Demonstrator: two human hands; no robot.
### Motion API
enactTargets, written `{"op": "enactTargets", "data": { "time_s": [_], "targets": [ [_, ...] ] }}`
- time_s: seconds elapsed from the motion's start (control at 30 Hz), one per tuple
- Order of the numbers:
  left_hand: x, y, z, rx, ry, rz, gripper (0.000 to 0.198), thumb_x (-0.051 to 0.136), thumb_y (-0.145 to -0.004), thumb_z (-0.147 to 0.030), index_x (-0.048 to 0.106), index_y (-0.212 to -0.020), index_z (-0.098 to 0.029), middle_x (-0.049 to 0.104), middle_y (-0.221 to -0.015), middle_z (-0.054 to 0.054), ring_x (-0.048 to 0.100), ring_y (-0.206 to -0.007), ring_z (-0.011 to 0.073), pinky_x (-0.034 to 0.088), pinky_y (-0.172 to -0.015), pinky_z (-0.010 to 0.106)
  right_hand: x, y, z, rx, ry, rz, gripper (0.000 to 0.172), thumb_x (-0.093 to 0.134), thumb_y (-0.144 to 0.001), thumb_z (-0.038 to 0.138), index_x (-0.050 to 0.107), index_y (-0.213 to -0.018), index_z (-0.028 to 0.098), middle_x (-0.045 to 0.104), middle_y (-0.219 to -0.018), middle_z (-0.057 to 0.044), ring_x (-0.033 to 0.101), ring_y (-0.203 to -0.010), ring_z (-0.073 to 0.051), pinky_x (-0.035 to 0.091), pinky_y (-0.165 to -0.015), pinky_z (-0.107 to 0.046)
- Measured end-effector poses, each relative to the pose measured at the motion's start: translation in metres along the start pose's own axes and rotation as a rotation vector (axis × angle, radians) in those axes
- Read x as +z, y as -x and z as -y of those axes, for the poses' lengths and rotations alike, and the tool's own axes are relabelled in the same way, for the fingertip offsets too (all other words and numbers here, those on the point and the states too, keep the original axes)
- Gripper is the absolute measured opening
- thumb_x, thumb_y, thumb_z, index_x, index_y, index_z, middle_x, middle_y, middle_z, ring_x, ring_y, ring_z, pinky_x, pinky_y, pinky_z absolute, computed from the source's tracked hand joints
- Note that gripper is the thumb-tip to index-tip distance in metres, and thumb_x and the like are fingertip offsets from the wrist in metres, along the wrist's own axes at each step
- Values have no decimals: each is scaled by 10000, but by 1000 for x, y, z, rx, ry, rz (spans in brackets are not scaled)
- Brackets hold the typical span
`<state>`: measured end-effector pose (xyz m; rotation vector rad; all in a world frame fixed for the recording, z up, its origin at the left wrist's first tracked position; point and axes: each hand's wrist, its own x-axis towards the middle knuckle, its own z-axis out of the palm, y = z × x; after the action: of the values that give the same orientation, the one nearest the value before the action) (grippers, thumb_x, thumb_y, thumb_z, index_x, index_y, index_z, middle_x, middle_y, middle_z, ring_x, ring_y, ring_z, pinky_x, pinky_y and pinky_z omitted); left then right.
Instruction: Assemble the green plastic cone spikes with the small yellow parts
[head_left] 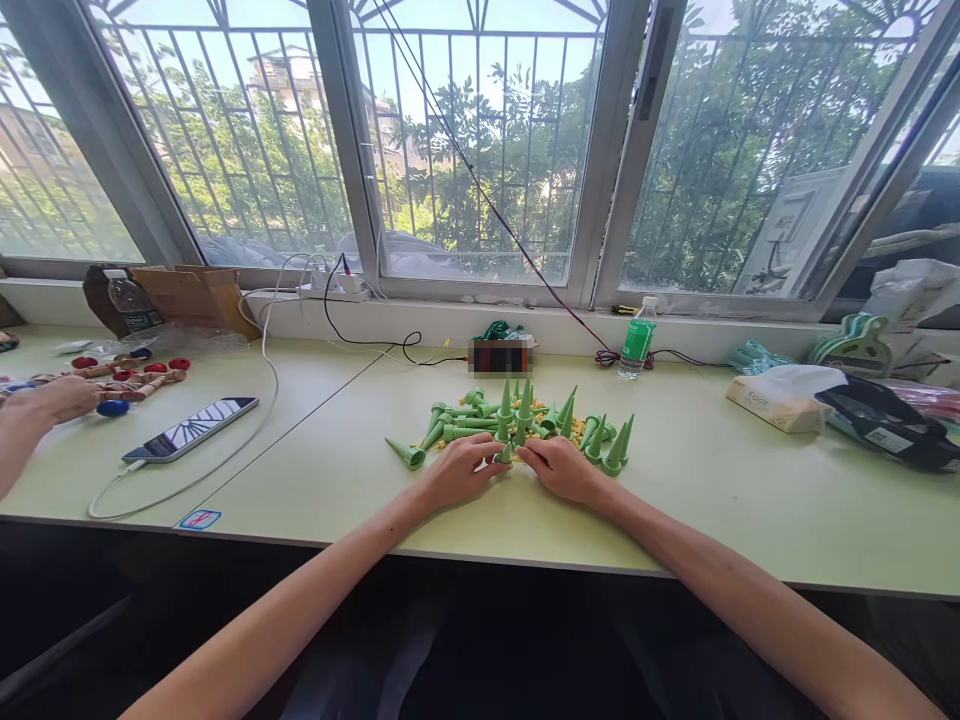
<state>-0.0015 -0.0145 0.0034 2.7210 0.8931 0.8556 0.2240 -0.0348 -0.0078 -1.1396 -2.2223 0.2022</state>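
A pile of green plastic cone spikes (517, 420) lies on the pale green table (720, 490), some upright, some on their sides, with small yellow bits among them. My left hand (459, 470) and my right hand (561, 468) rest at the near edge of the pile, fingertips meeting. Both hands pinch one small green cone (505, 452) between them. A single cone (406, 453) lies on its side just left of my left hand.
Another person's hand (56, 398) lies at the far left beside red and blue wooden toys (131, 378). A phone (190, 428) on a white cable lies left of centre. A green bottle (637, 340), tissue pack (780, 398) and bags (892, 425) stand at the right.
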Motion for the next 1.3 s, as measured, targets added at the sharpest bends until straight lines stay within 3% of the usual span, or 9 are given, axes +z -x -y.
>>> {"op": "enactTargets", "data": {
  "time_s": [0.4,0.73,1.03,1.3],
  "targets": [
    [1,1,3,22,14,-3,264,589,-955,-358,637,-778,-168,553,-768,7,484,-653,112,367,-601,220,2,-1,-1,3,21,9,404,449,-1037,325,507,-659,192,492,-580,22,381,-532,-115,254,-565,-261],
    [0,1,0,22,13,-1,190,588,-951,-332,690,-885,-186,580,-782,13,505,-658,117,376,-602,224,3,-1,-3,0,22,11,414,428,-1045,323,533,-668,189,505,-587,19,397,-530,-115,268,-565,-263],
    [1,-2,-1,-17,45,-61,285,585,-937,-314,554,-697,-164,521,-683,-12,445,-587,104,357,-570,238,-4,0,5,-11,-87,-18,125,553,-986,271,635,-951,185,634,-744,-3,560,-662,-137,367,-638,-250],
    [2,-1,1,-35,54,-56,287,571,-942,-318,522,-703,-166,509,-677,-16,446,-595,105,348,-570,235,-3,0,2,-39,-81,-12,37,640,-935,210,620,-946,181,628,-772,-2,561,-697,-144,380,-659,-253]
  ]
}}
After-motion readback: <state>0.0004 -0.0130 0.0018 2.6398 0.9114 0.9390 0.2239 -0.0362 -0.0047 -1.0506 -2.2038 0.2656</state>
